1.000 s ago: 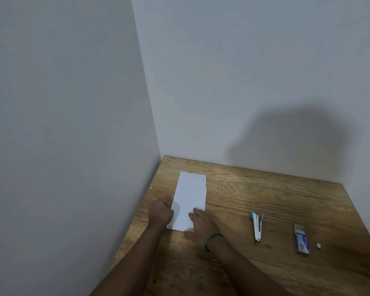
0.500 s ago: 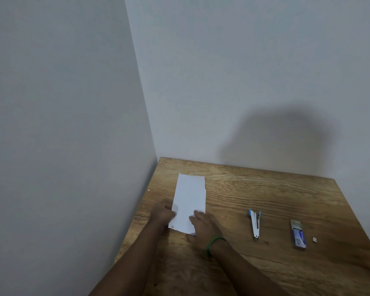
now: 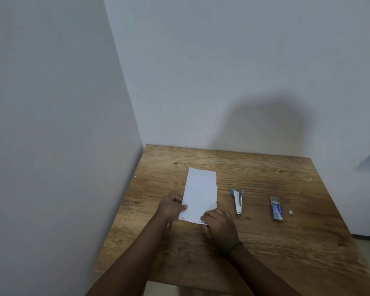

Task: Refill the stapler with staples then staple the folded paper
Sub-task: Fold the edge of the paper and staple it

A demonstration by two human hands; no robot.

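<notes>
So, barely started here: my left hand (image 3: 171,207) and right hand (image 3: 220,225) both pinch the near end of the folded paper (image 3: 201,192) on the table (image 3: 276,257), while the stapler (image 3: 238,202) and staple box (image 3: 276,208) lie untouched off to the right, so refilling and stapling aren't done yet.

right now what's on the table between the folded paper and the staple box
The stapler lies there, apart from both the folded paper and the staple box; otherwise bare wooden table. The head view shows it.

Plain room: white walls (image 3: 222,60), wooden table (image 3: 276,253)
</notes>
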